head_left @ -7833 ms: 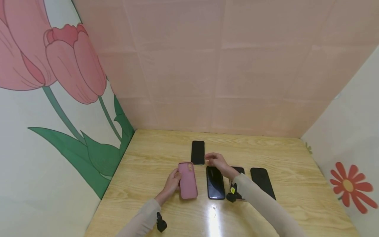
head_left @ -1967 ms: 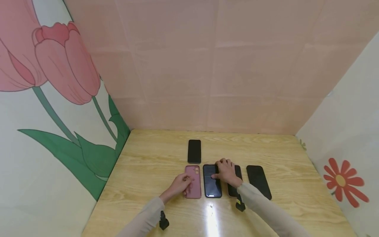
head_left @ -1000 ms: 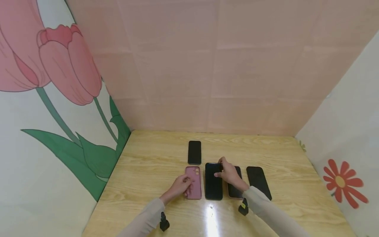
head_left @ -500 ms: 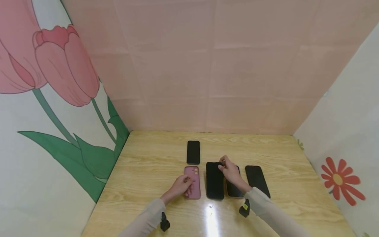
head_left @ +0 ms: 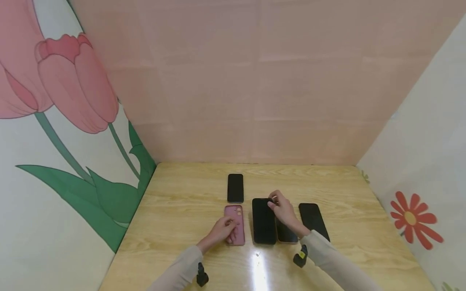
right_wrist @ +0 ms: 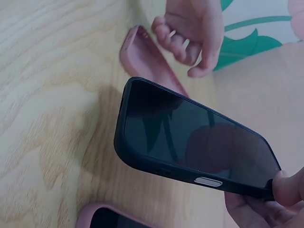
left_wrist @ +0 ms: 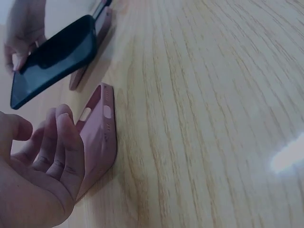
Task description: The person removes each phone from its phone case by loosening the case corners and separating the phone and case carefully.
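My right hand (head_left: 286, 211) pinches a smartphone in a black case (head_left: 263, 222) by its upper right corner. In the right wrist view the phone (right_wrist: 199, 142) is raised off the table, with its dark glossy screen showing and a silver side button in the case edge. Left of it, a pink phone case (head_left: 240, 235) lies with its hollow side up and no phone in it. Over that case hovers my left hand (head_left: 219, 229), fingers loosely curled with nothing in them; in the left wrist view they are right beside the case wall (left_wrist: 108, 128).
A black phone (head_left: 235, 188) lies behind the pink case. Partly under the right hand is a phone in a pink case (head_left: 287, 233), and a black one (head_left: 314, 220) lies farther right. The wooden table (head_left: 174, 210) ends at a pink-covered back wall (head_left: 218, 101).
Earlier my left hand held the pink case back side up; it now lies hollow side up. My right hand has taken hold of the black-cased phone and lifted it from the table.
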`<state>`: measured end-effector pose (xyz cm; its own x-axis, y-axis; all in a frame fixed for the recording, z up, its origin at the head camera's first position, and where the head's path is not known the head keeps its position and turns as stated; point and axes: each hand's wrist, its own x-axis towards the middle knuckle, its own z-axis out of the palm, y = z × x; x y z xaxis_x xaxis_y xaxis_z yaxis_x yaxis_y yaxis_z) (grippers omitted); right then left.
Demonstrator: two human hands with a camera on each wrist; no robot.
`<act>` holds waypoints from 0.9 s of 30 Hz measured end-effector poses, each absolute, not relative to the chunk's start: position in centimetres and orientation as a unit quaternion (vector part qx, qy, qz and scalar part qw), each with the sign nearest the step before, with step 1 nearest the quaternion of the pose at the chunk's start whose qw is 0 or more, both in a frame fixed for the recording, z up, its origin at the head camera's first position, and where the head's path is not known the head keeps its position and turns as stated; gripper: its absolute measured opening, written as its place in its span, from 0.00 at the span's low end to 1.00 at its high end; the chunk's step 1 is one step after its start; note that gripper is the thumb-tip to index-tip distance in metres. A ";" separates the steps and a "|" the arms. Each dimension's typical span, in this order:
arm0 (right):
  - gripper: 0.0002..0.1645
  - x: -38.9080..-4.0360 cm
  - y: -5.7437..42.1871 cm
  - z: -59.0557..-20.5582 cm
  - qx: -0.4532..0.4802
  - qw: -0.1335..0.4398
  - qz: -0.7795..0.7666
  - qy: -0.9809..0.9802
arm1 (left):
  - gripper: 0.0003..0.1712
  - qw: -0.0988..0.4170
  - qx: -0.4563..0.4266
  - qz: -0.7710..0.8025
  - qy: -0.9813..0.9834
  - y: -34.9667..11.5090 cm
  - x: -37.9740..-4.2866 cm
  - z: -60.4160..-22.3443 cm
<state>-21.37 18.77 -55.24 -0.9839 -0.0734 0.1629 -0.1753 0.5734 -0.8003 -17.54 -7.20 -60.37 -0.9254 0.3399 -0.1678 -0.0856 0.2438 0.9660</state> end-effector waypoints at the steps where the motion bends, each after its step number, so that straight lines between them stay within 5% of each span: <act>1: 0.10 -21.3 18.7 -55.1 0.069 0.054 0.461 -0.883 | 0.16 0.175 0.078 0.611 0.768 -7.2 -17.5 -60.3; 17: 0.08 -21.1 16.1 -53.5 0.047 -0.012 0.558 -0.828 | 0.25 0.223 0.136 0.649 0.715 -6.8 -17.9 -59.7; 27: 0.09 -20.5 13.9 -53.9 0.041 -0.031 0.592 -0.804 | 0.30 0.194 0.205 0.678 0.679 -5.9 -18.3 -59.8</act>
